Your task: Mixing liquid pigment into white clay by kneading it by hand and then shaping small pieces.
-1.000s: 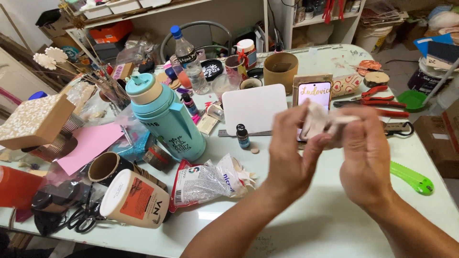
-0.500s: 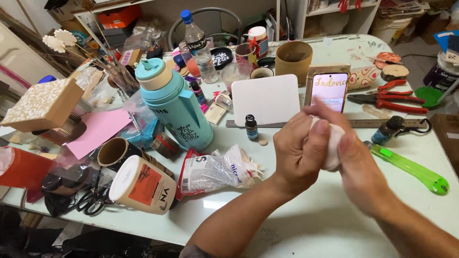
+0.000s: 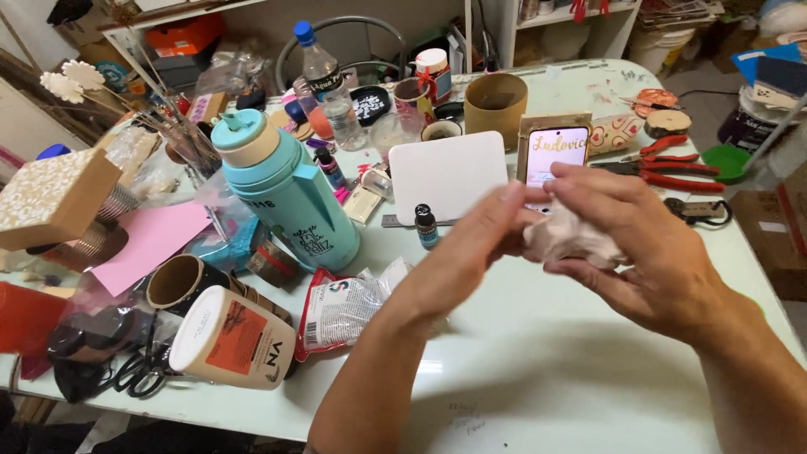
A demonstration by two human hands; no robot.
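Observation:
Both of my hands meet above the pale green table point(image 3: 538, 370) around a lump of whitish clay point(image 3: 565, 240). My left hand point(image 3: 471, 252) pinches the lump from the left, fingers blurred by motion. My right hand point(image 3: 639, 244) cups it from the right and above, fingers curled over it. Behind the hands lie a white rounded board point(image 3: 447, 174) and a phone point(image 3: 553, 151) propped upright with a lit screen. A small dark bottle point(image 3: 426, 225) stands just left of my left hand.
A tall teal flask point(image 3: 286, 197) stands at centre left. A white lidded tub point(image 3: 231, 336) lies on its side beside a plastic bag point(image 3: 345, 311). Red pliers point(image 3: 672, 172), a cardboard cup point(image 3: 496, 105), a water bottle point(image 3: 324, 84) and scissors point(image 3: 134, 378) crowd the table.
My hands have kept working the clay lump while shifting slightly; the right hand's fingers now spread over the lump. The view has tilted a little.

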